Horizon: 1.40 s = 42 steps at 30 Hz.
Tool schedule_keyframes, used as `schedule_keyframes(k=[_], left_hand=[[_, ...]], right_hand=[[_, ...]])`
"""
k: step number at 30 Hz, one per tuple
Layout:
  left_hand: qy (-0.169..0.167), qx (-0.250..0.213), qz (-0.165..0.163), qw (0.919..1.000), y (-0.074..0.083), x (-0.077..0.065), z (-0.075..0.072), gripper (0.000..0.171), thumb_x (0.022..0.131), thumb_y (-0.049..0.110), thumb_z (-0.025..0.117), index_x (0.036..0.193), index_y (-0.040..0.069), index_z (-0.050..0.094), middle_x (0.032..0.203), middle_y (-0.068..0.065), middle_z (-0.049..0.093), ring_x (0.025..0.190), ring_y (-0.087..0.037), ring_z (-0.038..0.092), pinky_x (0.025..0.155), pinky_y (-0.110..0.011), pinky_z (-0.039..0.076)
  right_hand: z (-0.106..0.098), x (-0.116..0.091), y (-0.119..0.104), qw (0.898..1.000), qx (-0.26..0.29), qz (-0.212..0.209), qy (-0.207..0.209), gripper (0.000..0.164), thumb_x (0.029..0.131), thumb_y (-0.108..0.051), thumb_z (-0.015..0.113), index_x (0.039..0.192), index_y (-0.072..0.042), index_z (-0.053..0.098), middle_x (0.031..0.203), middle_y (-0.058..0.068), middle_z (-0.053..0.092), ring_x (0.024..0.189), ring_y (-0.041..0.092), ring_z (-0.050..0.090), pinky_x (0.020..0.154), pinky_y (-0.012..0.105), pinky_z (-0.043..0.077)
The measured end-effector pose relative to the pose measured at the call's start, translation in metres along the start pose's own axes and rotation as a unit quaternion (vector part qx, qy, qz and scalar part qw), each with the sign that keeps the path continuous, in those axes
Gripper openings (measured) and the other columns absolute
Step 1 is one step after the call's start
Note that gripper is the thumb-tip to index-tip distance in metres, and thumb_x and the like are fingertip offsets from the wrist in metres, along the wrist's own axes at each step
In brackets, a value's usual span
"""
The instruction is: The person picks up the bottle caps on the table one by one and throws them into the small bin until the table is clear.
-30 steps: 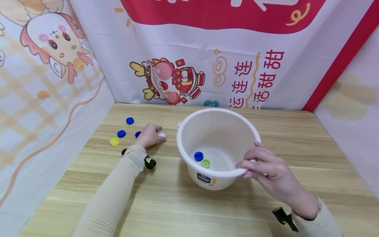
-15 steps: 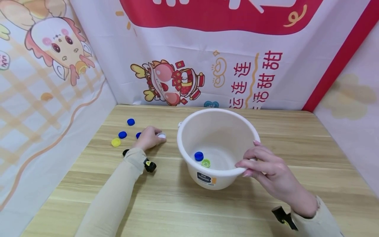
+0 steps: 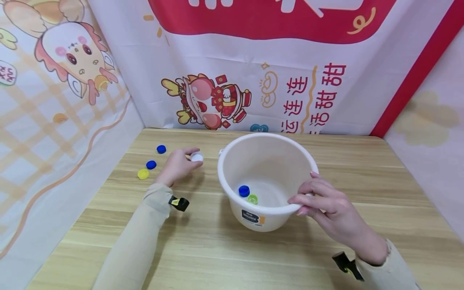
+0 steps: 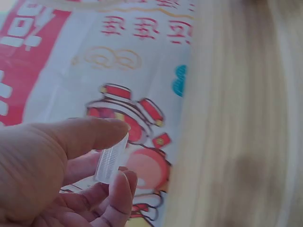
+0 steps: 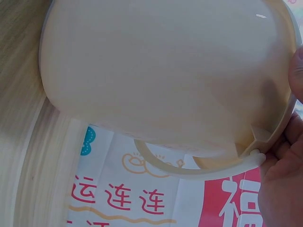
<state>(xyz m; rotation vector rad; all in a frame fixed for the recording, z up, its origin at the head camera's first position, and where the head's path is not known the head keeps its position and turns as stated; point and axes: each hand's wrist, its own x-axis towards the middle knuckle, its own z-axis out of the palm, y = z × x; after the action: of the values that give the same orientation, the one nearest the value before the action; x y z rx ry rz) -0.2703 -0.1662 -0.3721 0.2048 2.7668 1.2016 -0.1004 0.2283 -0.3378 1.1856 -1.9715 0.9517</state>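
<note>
My left hand [image 3: 177, 166] pinches a white bottle cap [image 3: 197, 157] between thumb and fingers, held above the table to the left of the bucket. In the left wrist view the cap [image 4: 111, 161] stands edge-on, its ridged side showing. The off-white plastic bucket [image 3: 237, 211] stands in the middle, and my right hand [image 3: 331, 207] grips its rim at the near right. A blue cap [image 3: 244, 191] and a green cap [image 3: 252, 199] lie inside on the bottom. The right wrist view has the bucket's wall [image 5: 156, 71] and its handle [image 5: 184, 171] hanging at the side.
Left of my left hand, two blue caps, one farther back [image 3: 161, 149] and one nearer [image 3: 151, 164], lie on the wooden table [image 3: 203, 249] with a yellow cap [image 3: 143, 174]. Printed cloth [image 3: 145, 60] walls the table's back and sides.
My left hand has lifted the white cap from the table, and another blue cap near that hand has gone out of sight. My right hand stays on the bucket's rim.
</note>
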Motion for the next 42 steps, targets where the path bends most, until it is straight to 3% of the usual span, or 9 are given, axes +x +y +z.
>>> schedule_keyframes(k=[5,12,19,24,30,42], left_hand=[[0.010,-0.013,0.019,0.9997,0.016,-0.019,-0.009,0.057,0.091,0.034,0.073,0.141,0.016,0.056,0.119,-0.012,0.062,0.095,-0.026,0.059,0.076,-0.035,0.052],[0.050,-0.016,0.055,0.9971,0.041,-0.047,-0.020,0.055,0.088,0.040,0.076,0.136,0.020,0.062,0.101,-0.008,0.064,0.083,-0.024,0.056,0.063,-0.033,0.050],[0.087,-0.008,0.131,0.9876,0.067,-0.071,-0.025,0.054,0.083,0.038,0.081,0.130,0.016,0.065,0.098,-0.004,0.068,0.080,-0.020,0.062,0.064,-0.032,0.055],[0.102,-0.018,0.164,0.9810,0.084,-0.085,-0.029,0.053,0.080,0.035,0.084,0.125,0.013,0.066,0.098,-0.003,0.069,0.079,-0.019,0.062,0.066,-0.028,0.055],[0.099,-0.024,0.180,0.9784,0.102,-0.099,-0.031,0.054,0.079,0.038,0.084,0.122,0.012,0.064,0.100,0.000,0.072,0.079,-0.017,0.062,0.068,-0.028,0.053],[0.033,-0.044,0.172,0.9836,0.132,-0.114,-0.020,0.050,0.081,0.050,0.079,0.119,0.020,0.069,0.094,0.004,0.067,0.082,-0.016,0.063,0.067,-0.036,0.056]], right_hand=[[0.000,0.000,0.000,1.000,0.000,0.004,-0.001,0.030,0.093,-0.035,0.061,0.099,-0.010,0.077,0.093,0.005,0.066,0.091,0.020,0.057,0.114,0.043,0.029],[0.000,-0.001,0.001,1.000,0.002,0.007,-0.002,0.030,0.093,-0.034,0.061,0.099,-0.009,0.077,0.093,0.005,0.066,0.091,0.019,0.056,0.115,0.043,0.029],[0.000,0.000,0.000,1.000,-0.003,0.007,-0.001,0.031,0.093,-0.036,0.061,0.098,-0.009,0.077,0.092,0.004,0.065,0.091,0.019,0.056,0.115,0.042,0.029],[0.000,0.000,-0.001,1.000,-0.005,0.005,-0.001,0.032,0.093,-0.036,0.061,0.097,-0.009,0.077,0.092,0.004,0.065,0.091,0.018,0.056,0.115,0.042,0.029],[0.000,0.000,-0.001,1.000,-0.007,0.009,-0.002,0.032,0.093,-0.036,0.061,0.098,-0.009,0.077,0.092,0.004,0.065,0.091,0.018,0.056,0.115,0.042,0.029],[0.001,0.000,-0.001,1.000,-0.002,0.004,-0.001,0.030,0.093,-0.035,0.062,0.098,-0.009,0.077,0.092,0.005,0.065,0.091,0.018,0.056,0.115,0.042,0.029]])
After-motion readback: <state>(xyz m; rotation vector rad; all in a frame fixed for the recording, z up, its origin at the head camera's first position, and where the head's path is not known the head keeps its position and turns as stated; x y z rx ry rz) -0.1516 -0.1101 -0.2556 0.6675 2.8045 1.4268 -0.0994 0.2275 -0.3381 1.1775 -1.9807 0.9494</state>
